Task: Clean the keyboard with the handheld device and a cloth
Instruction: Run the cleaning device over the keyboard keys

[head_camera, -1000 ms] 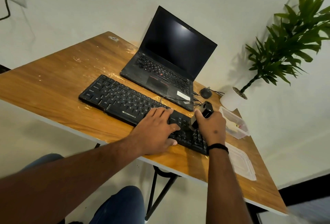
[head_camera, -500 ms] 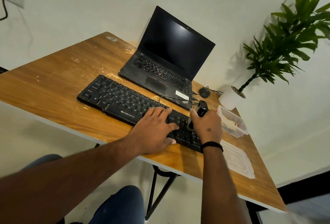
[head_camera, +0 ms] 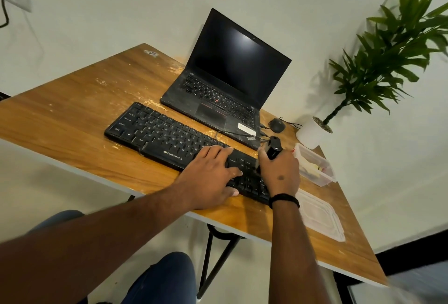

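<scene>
A: Item one, fingers?
B: Right hand [head_camera: 281, 174] fingers curled tight round a black handheld device [head_camera: 272, 149], held upright over the right end of the black Zebronics keyboard [head_camera: 169, 137]. Left hand [head_camera: 209, 176] fingers straight and spread, pressing flat on the keys left of the device.
A: Keyboard's place?
B: On the wooden counter [head_camera: 72, 121], near its front edge.
A: Around the keyboard?
B: Behind it, an open ThinkPad laptop [head_camera: 228, 80], screen dark. Beyond its right end, a black mouse [head_camera: 276, 125], a clear plastic tub [head_camera: 315, 166], a loose lid [head_camera: 320, 216] and a potted plant [head_camera: 378, 66].
</scene>
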